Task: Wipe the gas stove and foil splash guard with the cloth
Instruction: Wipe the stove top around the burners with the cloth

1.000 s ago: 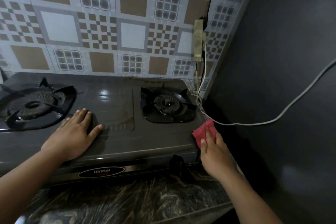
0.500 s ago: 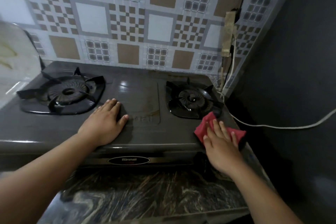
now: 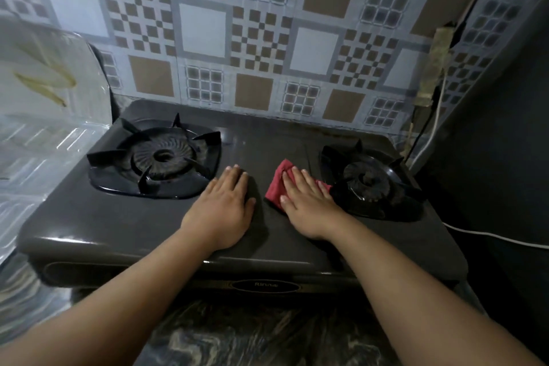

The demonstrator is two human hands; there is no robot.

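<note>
A: Fingers (image 3: pixel 292 180) of the right hand (image 3: pixel 309 205) are laid out straight and flat on the folded red cloth (image 3: pixel 276 187), which is pressed against the top of the dark grey 2-burner gas stove (image 3: pixel 118 217). Nothing is gripped; the cloth is only held down under the palm and fingers.

B: And where exactly is the cloth placed?

A: It is found on the flat middle panel of the stove, between the 2 burners, with 1 edge just beside the black right burner (image 3: pixel 371 180). Part of it is covered by the hand.

B: How is the left hand (image 3: pixel 222 211) seen?

A: It is rested flat on the same middle panel, fingers straight and together, close to the black left burner (image 3: pixel 162 156). No object is held by it. The 2 hands are near each other but apart.

B: Is the silver foil splash guard (image 3: pixel 50 116) shown?

A: Yes, it is stood upright along the stove's left side, well apart from the cloth. A patterned tiled wall (image 3: pixel 258 38) is seen behind the stove, and a white cable (image 3: pixel 490 236) is run along the dark surface at the right.
</note>
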